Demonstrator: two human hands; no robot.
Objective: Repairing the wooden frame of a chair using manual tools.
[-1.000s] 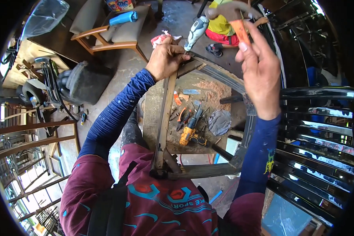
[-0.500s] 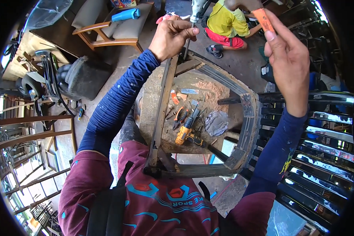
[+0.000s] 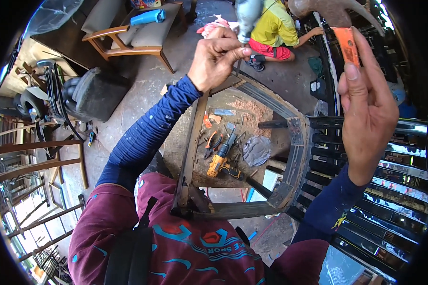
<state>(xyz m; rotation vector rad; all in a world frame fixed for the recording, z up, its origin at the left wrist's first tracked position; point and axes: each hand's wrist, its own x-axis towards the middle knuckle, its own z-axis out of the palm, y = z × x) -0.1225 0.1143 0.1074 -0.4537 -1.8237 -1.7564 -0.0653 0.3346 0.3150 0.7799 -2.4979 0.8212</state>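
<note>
My left hand (image 3: 213, 64) grips an upright tool with a grey handle (image 3: 247, 19) and a metal shaft, like a screwdriver or chisel, over the top corner of a dark wooden chair frame (image 3: 296, 133); whether the tip touches the wood is unclear. My right hand (image 3: 368, 118) holds a claw hammer (image 3: 325, 10) by its orange handle, raised to the right of that tool. Inside the frame's opening, a yellow cordless drill (image 3: 218, 162), pliers (image 3: 215, 141), a grey rag (image 3: 257, 151) and wood shavings lie on a worn board beneath.
A person in yellow (image 3: 273, 26) crouches beyond the frame. An upholstered armchair (image 3: 157, 35) holds a blue roll (image 3: 147, 17). A black tub (image 3: 104, 95) and wooden frames (image 3: 57, 162) stand left. Glossy black slats (image 3: 399, 185) extend right beside the frame.
My right hand has moved right and downward with the hammer, whose head now shows fully. My left hand rose, then dropped slightly and shifted right with the grey-handled tool.
</note>
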